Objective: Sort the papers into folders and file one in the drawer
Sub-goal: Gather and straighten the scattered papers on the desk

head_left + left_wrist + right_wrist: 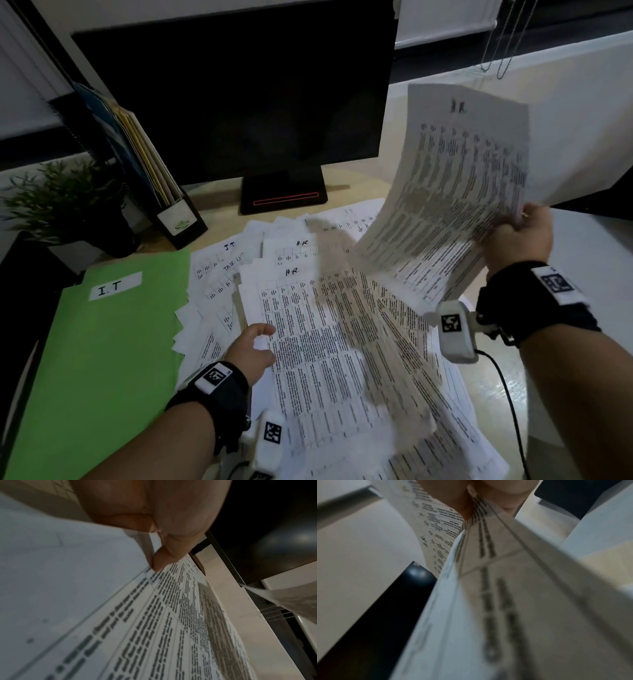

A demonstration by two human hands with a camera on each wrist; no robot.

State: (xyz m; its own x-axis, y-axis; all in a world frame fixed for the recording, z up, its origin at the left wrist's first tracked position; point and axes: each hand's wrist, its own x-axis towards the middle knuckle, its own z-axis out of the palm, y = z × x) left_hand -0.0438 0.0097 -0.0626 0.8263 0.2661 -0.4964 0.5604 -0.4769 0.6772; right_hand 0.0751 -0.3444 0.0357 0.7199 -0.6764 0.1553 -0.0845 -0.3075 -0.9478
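Nearest, left hand (pixel 251 349) down on the spread papers (pixel 329 342), thumb and finger pinching the edge of an H.R. sheet (pixel 154 550). Just left, green I.T folder (pixel 102 359) flat on the desk (pixel 219 198). Further right, right hand (pixel 519 236) gripping a lifted H.R. page (pixel 455 192), curled upward. Beyond, dark monitor (pixel 239 92), file holder (pixel 154 178), plant (pixel 61 202).
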